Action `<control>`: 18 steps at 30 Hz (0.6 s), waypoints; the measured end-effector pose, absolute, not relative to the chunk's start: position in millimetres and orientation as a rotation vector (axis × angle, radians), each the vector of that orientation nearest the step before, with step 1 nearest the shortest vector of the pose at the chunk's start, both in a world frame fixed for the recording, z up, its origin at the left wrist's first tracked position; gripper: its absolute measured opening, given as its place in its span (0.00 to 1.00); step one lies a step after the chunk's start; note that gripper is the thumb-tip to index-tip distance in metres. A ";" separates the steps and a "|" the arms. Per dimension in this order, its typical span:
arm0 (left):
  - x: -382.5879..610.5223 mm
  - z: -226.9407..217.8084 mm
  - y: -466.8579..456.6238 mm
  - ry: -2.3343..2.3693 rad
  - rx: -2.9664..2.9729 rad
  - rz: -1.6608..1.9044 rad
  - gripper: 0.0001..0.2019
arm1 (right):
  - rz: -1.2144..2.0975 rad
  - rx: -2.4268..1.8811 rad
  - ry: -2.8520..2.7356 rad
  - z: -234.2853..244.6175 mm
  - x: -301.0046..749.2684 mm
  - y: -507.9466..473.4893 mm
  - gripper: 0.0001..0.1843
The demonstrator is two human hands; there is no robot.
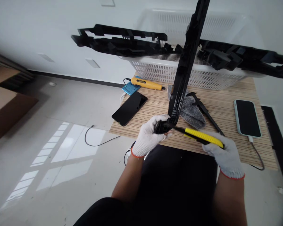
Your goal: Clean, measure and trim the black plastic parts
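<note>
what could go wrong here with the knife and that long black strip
1. The yellow knife in the right hand works at the strip's lower end, right beside the left hand gripping it; a slip might cut through the glove.
2. The long black strip stands tall from one low grip, so it may swing into the basket or the strips lying across it.
3. The dark phone overhangs the table edge; a bump could drop it.

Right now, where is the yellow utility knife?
In the head view, the yellow utility knife is in the right hand, at the table's near edge, its tip toward the left hand.
</note>
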State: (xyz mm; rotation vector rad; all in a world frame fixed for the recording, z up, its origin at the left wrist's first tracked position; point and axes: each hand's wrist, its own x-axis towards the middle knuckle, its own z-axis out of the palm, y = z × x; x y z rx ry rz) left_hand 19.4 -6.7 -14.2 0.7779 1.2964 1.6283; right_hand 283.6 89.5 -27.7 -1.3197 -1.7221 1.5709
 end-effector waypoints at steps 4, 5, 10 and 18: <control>20.1 -17.8 -7.0 1.263 0.771 1.655 0.24 | 1.560 -1.327 -1.604 -29.8 282.1 88.3 0.24; 20.0 -18.4 -7.1 1.261 0.769 1.650 0.24 | 1.572 -1.319 -1.602 -29.7 281.8 88.0 0.24; 19.2 -18.5 -7.4 1.280 0.774 1.632 0.23 | 1.602 -1.312 -1.572 -28.2 280.2 87.5 0.22; 17.5 -17.5 -7.6 1.309 0.785 1.609 0.24 | 1.598 -1.245 -1.722 -19.7 274.2 87.6 0.21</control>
